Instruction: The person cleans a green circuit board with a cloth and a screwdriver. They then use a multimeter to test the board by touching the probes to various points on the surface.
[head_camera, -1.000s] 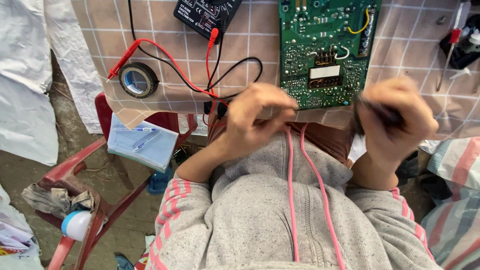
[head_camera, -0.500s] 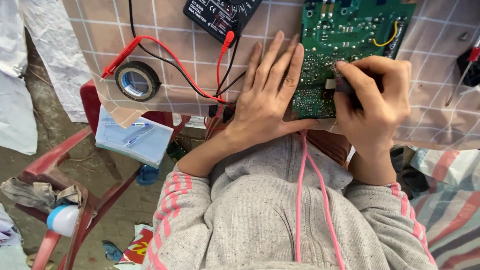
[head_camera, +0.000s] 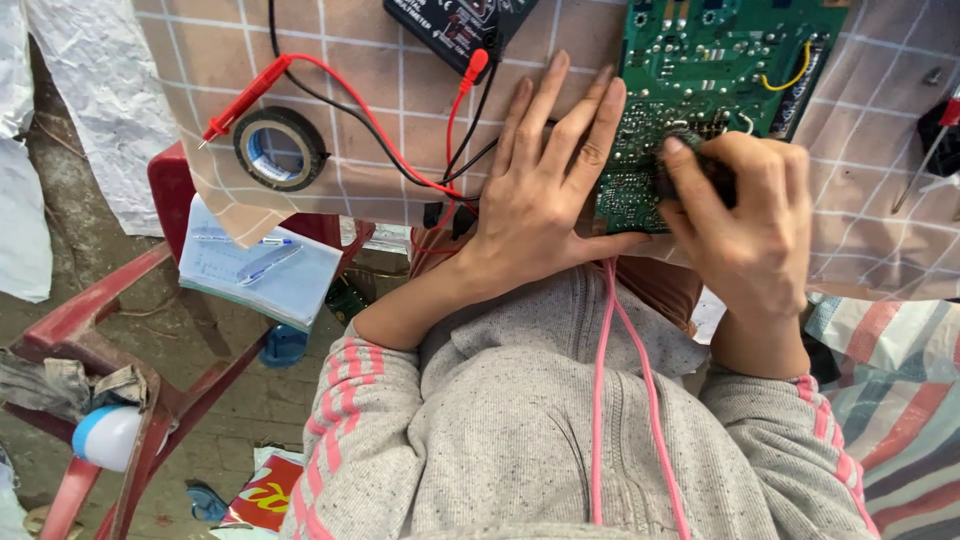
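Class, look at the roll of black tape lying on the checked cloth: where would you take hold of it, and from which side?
Grip the roll of black tape across its outer rim, coming straight down from above. It lies flat with its open core facing up, so one finger in the hole and a thumb on the outside wall would also work. Approach from its left, away from the red probe lead.

A makeshift electronics repair spot: a green printed circuit board (head_camera: 715, 60) at one o'clock, a black multimeter (head_camera: 455, 25) with red and black probe leads (head_camera: 330, 85), and a black tape roll (head_camera: 280, 148) on a checked-cloth counter (head_camera: 400, 130).
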